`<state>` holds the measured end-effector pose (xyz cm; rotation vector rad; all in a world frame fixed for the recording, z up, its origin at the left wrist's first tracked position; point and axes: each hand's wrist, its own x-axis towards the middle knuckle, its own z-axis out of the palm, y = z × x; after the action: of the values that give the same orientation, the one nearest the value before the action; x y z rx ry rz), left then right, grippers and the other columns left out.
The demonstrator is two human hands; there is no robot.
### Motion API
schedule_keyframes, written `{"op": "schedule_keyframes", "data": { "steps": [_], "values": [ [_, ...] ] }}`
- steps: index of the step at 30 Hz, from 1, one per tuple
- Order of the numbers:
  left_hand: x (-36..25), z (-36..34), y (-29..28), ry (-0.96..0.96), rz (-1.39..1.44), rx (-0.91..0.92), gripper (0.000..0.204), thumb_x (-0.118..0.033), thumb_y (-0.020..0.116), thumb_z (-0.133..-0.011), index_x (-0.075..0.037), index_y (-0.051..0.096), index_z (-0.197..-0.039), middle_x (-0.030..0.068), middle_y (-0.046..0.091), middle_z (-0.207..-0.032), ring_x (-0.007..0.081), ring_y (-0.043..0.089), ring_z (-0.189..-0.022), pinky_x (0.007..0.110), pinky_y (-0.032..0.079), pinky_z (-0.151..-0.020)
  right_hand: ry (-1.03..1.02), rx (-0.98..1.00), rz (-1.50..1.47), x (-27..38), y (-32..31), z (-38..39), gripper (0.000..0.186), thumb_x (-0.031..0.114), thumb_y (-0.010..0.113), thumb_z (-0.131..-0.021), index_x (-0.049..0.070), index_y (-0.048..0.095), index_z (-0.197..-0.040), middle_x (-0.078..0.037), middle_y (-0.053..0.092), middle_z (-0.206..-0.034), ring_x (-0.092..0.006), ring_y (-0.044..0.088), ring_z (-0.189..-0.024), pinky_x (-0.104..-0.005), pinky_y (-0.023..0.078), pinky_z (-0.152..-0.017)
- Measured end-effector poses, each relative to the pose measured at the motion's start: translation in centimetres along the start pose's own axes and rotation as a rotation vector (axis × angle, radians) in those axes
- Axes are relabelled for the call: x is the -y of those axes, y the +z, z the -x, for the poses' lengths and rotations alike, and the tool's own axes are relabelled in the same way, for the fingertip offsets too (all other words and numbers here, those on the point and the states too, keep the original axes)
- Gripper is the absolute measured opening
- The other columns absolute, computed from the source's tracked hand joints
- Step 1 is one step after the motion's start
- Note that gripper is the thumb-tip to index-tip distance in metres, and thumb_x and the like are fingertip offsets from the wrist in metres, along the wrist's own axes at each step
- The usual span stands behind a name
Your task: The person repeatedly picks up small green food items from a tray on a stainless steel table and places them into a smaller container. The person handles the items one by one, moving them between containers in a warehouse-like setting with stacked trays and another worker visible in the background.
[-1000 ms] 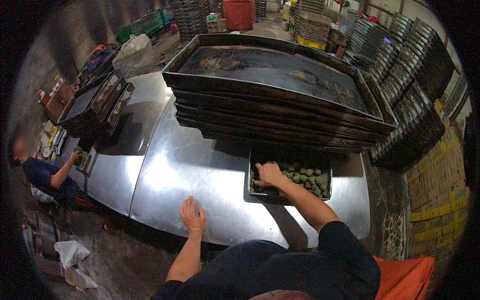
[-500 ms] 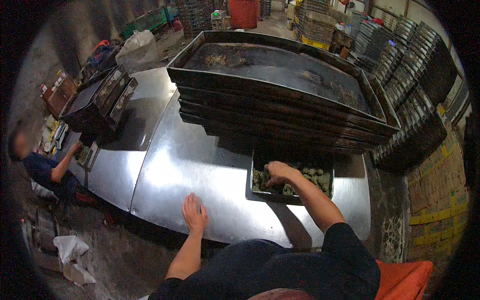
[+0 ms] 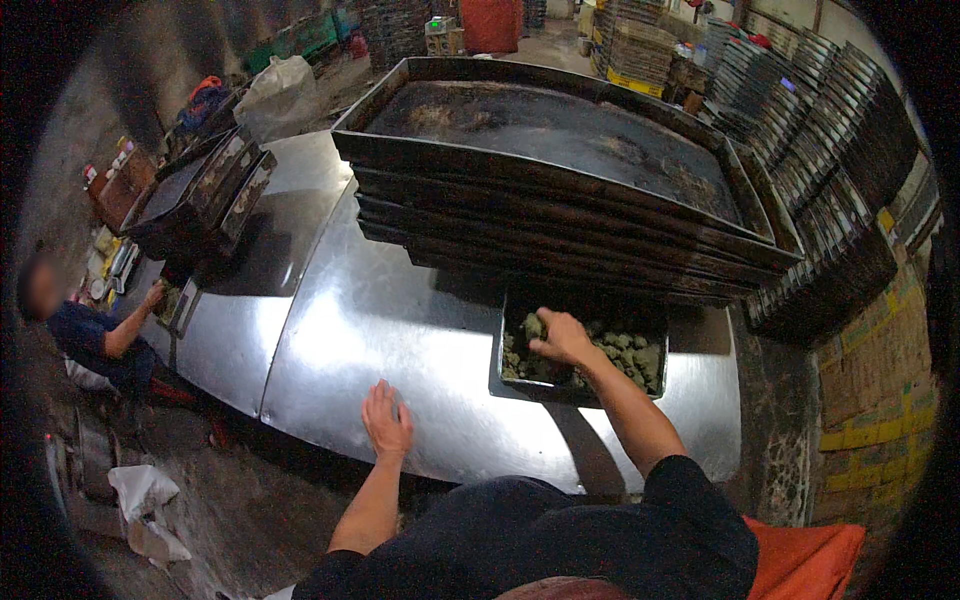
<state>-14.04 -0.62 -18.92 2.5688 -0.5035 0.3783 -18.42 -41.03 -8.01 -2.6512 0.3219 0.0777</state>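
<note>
A dark rectangular tray [image 3: 550, 390] lies on the metal tabletop in front of me to the right, and rough grey-green lumps [image 3: 626, 350] are spread inside it. Over its left half, my right hand [image 3: 563, 338] is closed at the fingers, with one such lump [image 3: 534, 325] at the fingertips. Part of the tray's contents is hidden beneath this hand. My left hand [image 3: 386, 420] rests on the shiny tabletop [image 3: 345, 345] near the front edge, fingers stretched out, holding nothing.
Just beyond the tray rises a tall stack of large black trays [image 3: 560, 145]. At far left a co-worker [image 3: 95, 335] reaches toward a smaller tray [image 3: 180, 308] beside stacked boxes [image 3: 190, 195]. Tray piles [image 3: 825, 150] stand at right; an orange cloth [image 3: 805, 560] is beside me.
My right hand has risen slightly, up from among the lumps, and a lump now shows at its fingertips. My left hand has stayed nearly in place.
</note>
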Motion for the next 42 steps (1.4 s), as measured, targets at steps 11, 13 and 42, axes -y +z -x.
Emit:
{"op": "schedule_keyframes", "data": {
  "steps": [11, 13, 42],
  "values": [
    [0.0, -0.3, 0.0, -0.018, -0.02, 0.02, 0.036, -0.016, 0.06, -0.091, -0.003, 0.063, -0.125, 0.013, 0.049, -0.147, 0.0308, 0.039, -0.141, 0.049, 0.023, -0.119, 0.571, -0.3, -1.264, -3.5, 2.6, -2.0, 0.061, 0.019, 0.073, -0.083, -0.012, 0.043, -0.128, -0.017, 0.068, -0.089, -0.0262, 0.069, -0.061, -0.0389, 0.052, -0.05],
    [-0.3, -0.3, -0.1, -0.021, -0.012, 0.033, 0.037, -0.016, 0.06, -0.09, -0.003, 0.063, -0.125, 0.0129, 0.05, -0.147, 0.0305, 0.04, -0.141, 0.049, 0.023, -0.119, 0.557, -0.255, -1.287, -3.7, 3.0, -1.7, 0.06, 0.022, 0.075, -0.083, -0.009, 0.047, -0.125, -0.016, 0.067, -0.087, -0.0258, 0.069, -0.063, -0.0394, 0.051, -0.048],
    [-0.4, -0.3, -0.2, -0.029, 0.001, 0.039, 0.04, -0.017, 0.06, -0.09, 0.0, 0.063, -0.126, 0.0148, 0.049, -0.148, 0.0312, 0.038, -0.142, 0.05, 0.022, -0.119, 0.566, -0.252, -1.284, 0.1, 1.3, 0.0, 0.037, 0.025, 0.058, -0.096, 0.002, 0.056, -0.125, -0.011, 0.064, -0.104, -0.0198, 0.067, -0.063, -0.0315, 0.049, -0.044]
  ]
}}
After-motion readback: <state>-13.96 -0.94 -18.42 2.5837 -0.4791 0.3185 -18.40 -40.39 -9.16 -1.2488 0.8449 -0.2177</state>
